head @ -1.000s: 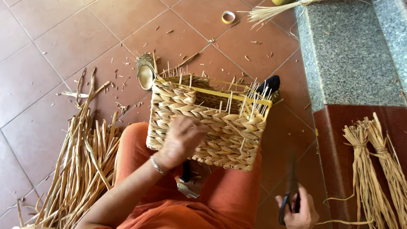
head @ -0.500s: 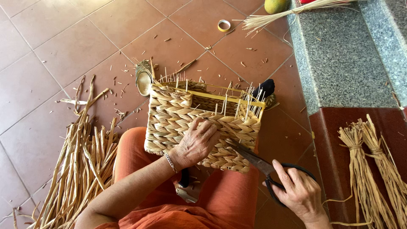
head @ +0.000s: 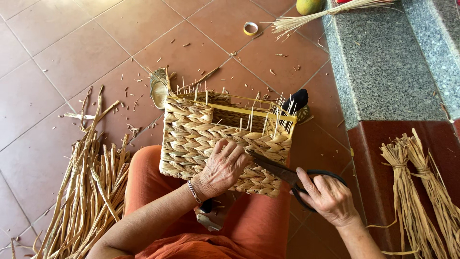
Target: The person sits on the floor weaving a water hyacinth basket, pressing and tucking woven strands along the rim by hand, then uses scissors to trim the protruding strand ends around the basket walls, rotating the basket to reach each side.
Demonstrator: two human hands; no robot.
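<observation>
Fingers (head: 230, 151) of left hand (head: 221, 169) spread flat on woven basket (head: 191, 139); scissors (head: 287, 175) gripped by right hand (head: 328, 196), blades touching basket.

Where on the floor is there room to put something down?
Bare tile lies in the far-left corner beyond the loose straw pile, and between the woven basket and the tape roll. It is crowded beside the left knee, and by the tied bundles on the right.
</observation>
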